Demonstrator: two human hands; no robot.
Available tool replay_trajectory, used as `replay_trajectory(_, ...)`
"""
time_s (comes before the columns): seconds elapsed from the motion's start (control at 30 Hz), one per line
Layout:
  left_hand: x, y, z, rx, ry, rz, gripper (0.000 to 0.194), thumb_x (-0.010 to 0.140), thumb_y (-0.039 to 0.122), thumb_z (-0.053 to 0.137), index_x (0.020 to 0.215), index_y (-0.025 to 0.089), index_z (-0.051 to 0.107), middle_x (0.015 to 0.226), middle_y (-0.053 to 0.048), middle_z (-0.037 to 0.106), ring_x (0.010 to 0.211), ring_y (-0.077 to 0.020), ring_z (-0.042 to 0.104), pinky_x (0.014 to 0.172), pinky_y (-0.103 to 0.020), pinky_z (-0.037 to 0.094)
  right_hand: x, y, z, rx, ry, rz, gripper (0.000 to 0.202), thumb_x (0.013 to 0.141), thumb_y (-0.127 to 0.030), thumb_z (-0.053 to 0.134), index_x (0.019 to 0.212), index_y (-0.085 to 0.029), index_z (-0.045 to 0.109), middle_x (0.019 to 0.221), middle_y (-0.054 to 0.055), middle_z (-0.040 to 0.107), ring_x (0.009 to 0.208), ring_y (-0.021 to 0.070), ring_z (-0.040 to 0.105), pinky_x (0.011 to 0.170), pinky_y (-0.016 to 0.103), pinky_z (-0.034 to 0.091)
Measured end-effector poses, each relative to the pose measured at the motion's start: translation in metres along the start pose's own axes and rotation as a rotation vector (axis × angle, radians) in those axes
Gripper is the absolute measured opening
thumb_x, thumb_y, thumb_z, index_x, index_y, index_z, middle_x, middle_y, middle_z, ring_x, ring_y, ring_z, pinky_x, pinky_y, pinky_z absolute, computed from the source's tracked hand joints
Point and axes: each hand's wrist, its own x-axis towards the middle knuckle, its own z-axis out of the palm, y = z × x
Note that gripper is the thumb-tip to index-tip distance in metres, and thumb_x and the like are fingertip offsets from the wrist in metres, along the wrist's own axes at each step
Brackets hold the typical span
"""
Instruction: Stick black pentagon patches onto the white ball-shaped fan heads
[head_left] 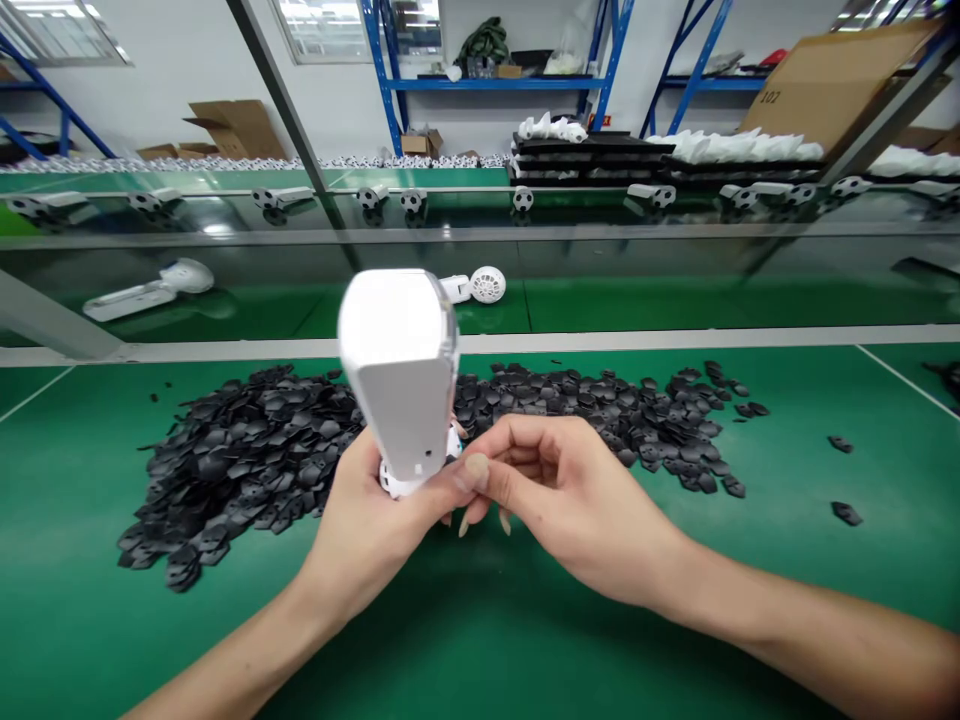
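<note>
A white plastic device (400, 380) with a broad, rounded top and a narrower lower end stands upright in my left hand (382, 510), whose fingers wrap round its lower end. My right hand (547, 480) meets it from the right, thumb and forefinger pinched together at the left thumb's tip. Whatever lies between those right fingertips is too hidden to name. Behind the hands, small flat black pieces form a large pile (247, 460) on the left and a second pile (600, 410) on the right, both on the green table (465, 640).
Beyond a white rail (675, 340), a green conveyor (637, 305) carries a white device (150, 290) and a white round-headed part (487, 285). Farther back are football-patterned pieces (523, 199), black trays (585, 160), cardboard boxes (244, 130) and blue shelving (495, 85).
</note>
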Motion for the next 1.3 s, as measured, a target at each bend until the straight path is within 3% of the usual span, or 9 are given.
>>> replay_trajectory(0.17, 0.001, -0.002, -0.007, 0.005, -0.033, 0.103, 0.030, 0.087, 0.043, 0.085, 0.104, 0.027, 0.066, 0.077, 0.002, 0.071, 0.057, -0.0190, 0.068, 0.054, -0.030, 0.061, -0.001, -0.012, -0.013, -0.209, -0.084, -0.018, 0.025, 0.097, -0.036, 0.076, 0.114, -0.017, 0.071, 0.111, 0.007, 0.076, 0.098, 0.0151, 0.073, 0.084, 0.025, 0.059)
replay_trajectory(0.33, -0.010, -0.015, -0.016, 0.123, -0.070, 0.105, 0.030, 0.086, 0.044, 0.083, 0.109, 0.028, 0.073, 0.092, -0.005, 0.078, 0.072, -0.0261, 0.074, 0.068, -0.038, 0.067, 0.008, -0.005, -0.014, -0.088, -0.202, 0.095, 0.091, 0.079, -0.039, 0.095, 0.155, -0.028, 0.046, 0.167, 0.009, 0.045, 0.151, 0.0252, 0.048, 0.112, 0.032, 0.052)
replay_trajectory(0.43, -0.015, -0.023, -0.018, 0.134, -0.186, 0.038, 0.037, 0.086, 0.048, 0.081, 0.117, 0.029, 0.077, 0.085, -0.006, 0.078, 0.082, -0.0318, 0.077, 0.079, -0.044, 0.069, 0.013, 0.004, -0.006, 0.079, -0.324, 0.143, 0.100, 0.070, -0.035, 0.102, 0.153, -0.027, 0.047, 0.156, 0.009, 0.055, 0.141, 0.0257, 0.057, 0.107, 0.032, 0.054)
replay_trajectory(0.63, -0.013, -0.025, -0.016, 0.072, -0.130, -0.044, 0.048, 0.077, 0.055, 0.086, 0.120, 0.036, 0.077, 0.087, -0.006, 0.078, 0.084, -0.0361, 0.077, 0.074, -0.049, 0.070, 0.013, 0.009, -0.002, 0.176, -0.289, 0.084, 0.069, 0.059, -0.029, 0.105, 0.116, -0.023, 0.065, 0.126, 0.001, 0.067, 0.106, 0.0160, 0.065, 0.079, 0.020, 0.052)
replay_trajectory(0.83, -0.008, -0.008, -0.005, -0.020, -0.138, -0.037, 0.032, 0.082, 0.050, 0.084, 0.100, 0.026, 0.072, 0.080, -0.003, 0.071, 0.067, -0.0234, 0.071, 0.063, -0.036, 0.067, 0.016, 0.007, -0.004, 0.167, -0.256, 0.066, 0.077, 0.068, -0.031, 0.102, 0.134, -0.023, 0.064, 0.125, 0.004, 0.069, 0.099, 0.0142, 0.062, 0.081, 0.021, 0.054)
replay_trajectory(0.93, 0.026, 0.010, -0.005, -0.032, -0.120, -0.045, 0.040, 0.082, 0.051, 0.084, 0.106, 0.023, 0.067, 0.078, -0.001, 0.067, 0.055, -0.0167, 0.062, 0.043, -0.026, 0.055, 0.022, 0.010, -0.006, 0.123, -0.159, 0.009, 0.084, 0.084, -0.039, 0.091, 0.156, -0.027, 0.050, 0.145, 0.008, 0.063, 0.100, 0.0141, 0.066, 0.089, 0.027, 0.058)
replay_trajectory(1.07, 0.119, 0.029, -0.023, 0.247, 0.047, -0.076, 0.045, 0.087, 0.054, 0.077, 0.107, 0.016, 0.065, 0.088, -0.004, 0.067, 0.065, -0.0173, 0.068, 0.046, -0.024, 0.055, 0.021, 0.017, -0.006, -0.098, -0.012, 0.058, 0.069, 0.091, -0.029, 0.081, 0.153, -0.025, 0.053, 0.158, 0.011, 0.056, 0.118, 0.0182, 0.070, 0.089, 0.027, 0.058)
replay_trajectory(1.17, 0.188, 0.030, -0.042, 0.483, 0.158, -0.110, 0.033, 0.099, 0.041, 0.074, 0.114, 0.013, 0.066, 0.088, -0.003, 0.068, 0.064, -0.0152, 0.067, 0.055, -0.027, 0.059, 0.015, 0.017, -0.005, -0.331, -0.119, 0.110, 0.048, 0.090, -0.026, 0.079, 0.136, -0.022, 0.070, 0.142, 0.010, 0.070, 0.111, 0.0208, 0.074, 0.068, 0.023, 0.053)
replay_trajectory(1.3, 0.236, 0.023, -0.041, 0.797, 0.183, 0.006, 0.033, 0.104, 0.041, 0.072, 0.121, 0.013, 0.071, 0.117, -0.009, 0.073, 0.101, -0.0239, 0.074, 0.089, -0.043, 0.065, 0.016, -0.005, -0.022, -0.547, -0.081, -0.075, 0.016, 0.095, -0.021, 0.069, 0.104, -0.018, 0.083, 0.099, 0.004, 0.082, 0.089, 0.0172, 0.075, 0.070, 0.024, 0.052)
